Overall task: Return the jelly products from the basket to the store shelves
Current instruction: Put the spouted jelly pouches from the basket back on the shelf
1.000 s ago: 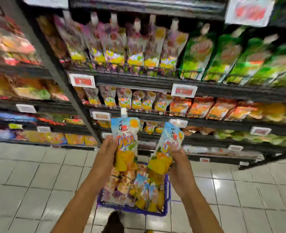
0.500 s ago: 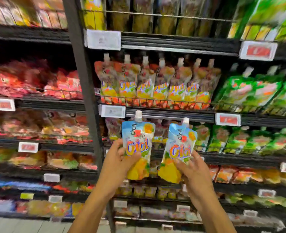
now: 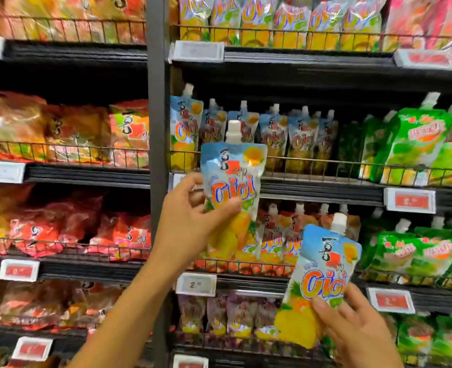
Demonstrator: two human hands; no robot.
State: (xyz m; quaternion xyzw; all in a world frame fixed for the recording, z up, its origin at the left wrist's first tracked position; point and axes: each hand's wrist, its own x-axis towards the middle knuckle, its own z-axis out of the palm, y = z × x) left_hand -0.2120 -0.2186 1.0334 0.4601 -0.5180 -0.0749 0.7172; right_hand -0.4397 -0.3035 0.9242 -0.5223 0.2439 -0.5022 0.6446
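Raised since half-second-back frame: blue-and-yellow spouted plastic jelly pouch [image 3: 233, 176], being pinched between thumb and curled fingers of left hand [image 3: 193, 211], being held just in front of black wire-fronted shelf [image 3: 312, 162] where row of matching blue pouches [image 3: 272, 136] is standing. Second identical jelly pouch [image 3: 323, 274] being gripped by right hand [image 3: 352, 322], being carried lower, off to right. Step judged: shelving under way, neither pouch placed yet. Next move likely calling for left pouch being lifted over wire rail, spout up, into matching row.

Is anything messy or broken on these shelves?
Nothing looks spilled or torn. One big green pouch on the middle shelf is a bit crooked: it leans over to the right instead of standing straight.
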